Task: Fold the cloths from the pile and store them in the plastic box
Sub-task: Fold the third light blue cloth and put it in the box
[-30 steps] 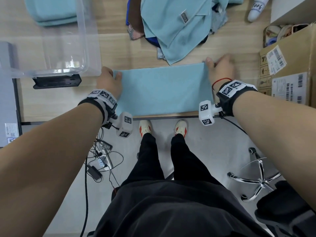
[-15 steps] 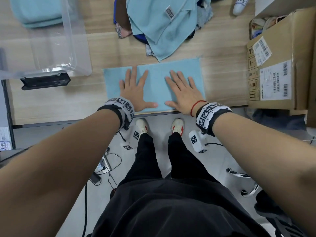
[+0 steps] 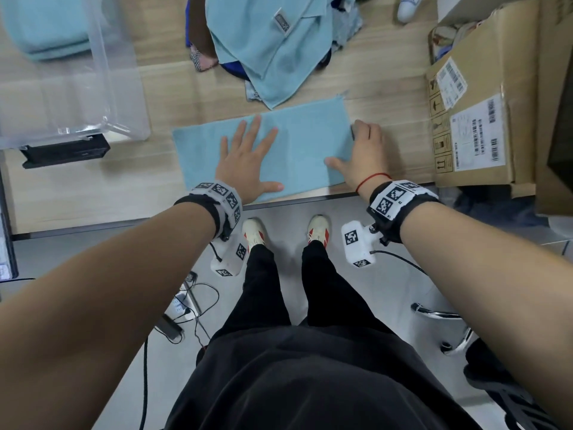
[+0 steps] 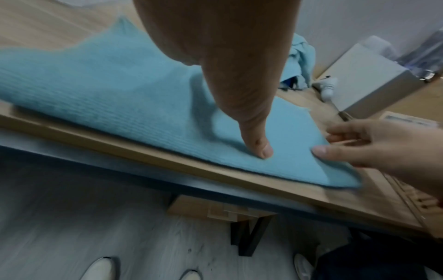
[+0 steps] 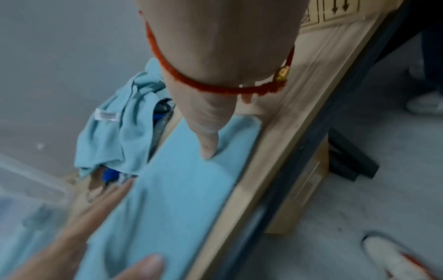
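Looking down, the head view alone shows the box (image 3: 117, 97). The left hand (image 3: 245, 162) lies flat, fingers wide, on the smooth blue cloth (image 3: 297, 141); the right hand (image 3: 361, 156) pinches its edge.

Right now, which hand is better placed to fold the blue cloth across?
Probably the right hand: it sits at the blue cloth's right end, thumb on top. The left hand lies flat mid-cloth, suited to anchoring.

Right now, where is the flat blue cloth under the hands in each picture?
Head: the folded blue cloth lies mid-frame at the table's near edge.
Left wrist: it spreads from the left across the middle.
Right wrist: it runs from the centre down to the lower left.
Shared landmark: the pile of cloths, right behind it in every view.
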`<state>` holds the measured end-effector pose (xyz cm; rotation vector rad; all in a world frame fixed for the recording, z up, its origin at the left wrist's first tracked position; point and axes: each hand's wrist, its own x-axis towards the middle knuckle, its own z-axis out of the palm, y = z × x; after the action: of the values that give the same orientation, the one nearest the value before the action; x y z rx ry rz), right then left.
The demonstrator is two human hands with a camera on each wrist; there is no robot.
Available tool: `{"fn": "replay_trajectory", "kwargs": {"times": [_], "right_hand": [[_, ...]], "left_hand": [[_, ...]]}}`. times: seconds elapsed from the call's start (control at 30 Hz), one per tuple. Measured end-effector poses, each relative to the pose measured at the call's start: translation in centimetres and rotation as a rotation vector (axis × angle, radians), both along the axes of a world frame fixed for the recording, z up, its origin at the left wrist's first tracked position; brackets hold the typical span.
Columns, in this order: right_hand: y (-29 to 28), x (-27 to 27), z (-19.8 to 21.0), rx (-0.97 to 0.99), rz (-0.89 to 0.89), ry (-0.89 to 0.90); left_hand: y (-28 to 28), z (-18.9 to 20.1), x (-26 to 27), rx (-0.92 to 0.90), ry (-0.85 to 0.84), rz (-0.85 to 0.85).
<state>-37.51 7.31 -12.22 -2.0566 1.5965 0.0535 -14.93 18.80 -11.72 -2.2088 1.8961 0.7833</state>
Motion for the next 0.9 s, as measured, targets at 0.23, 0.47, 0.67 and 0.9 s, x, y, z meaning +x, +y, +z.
{"fn": "replay_trajectory", "kwargs": {"times": [0.23, 0.47, 0.67, 0.9], "right_hand": [[-0.5, 2.6, 0.5, 0.225, -0.287, 0.017], [-0.6, 2.0, 1.2, 0.317, -0.127, 0.019], [-1.1, 0.9, 1.4, 0.571, -0.493, -0.396], [-3.1, -0.8, 2.3, 0.771, -0.725, -0.362]], "left_hand": [[-0.5, -0.8, -2.4, 0.113, -0.022, -0.104], [-0.9, -0.7, -2.8, 0.131, -0.038, -0.123], [-1.7, -0.8, -4.3, 0.128, -0.04, -0.155], [-2.7, 0.7, -5.1, 0.126, -0.006, -0.165]]}}
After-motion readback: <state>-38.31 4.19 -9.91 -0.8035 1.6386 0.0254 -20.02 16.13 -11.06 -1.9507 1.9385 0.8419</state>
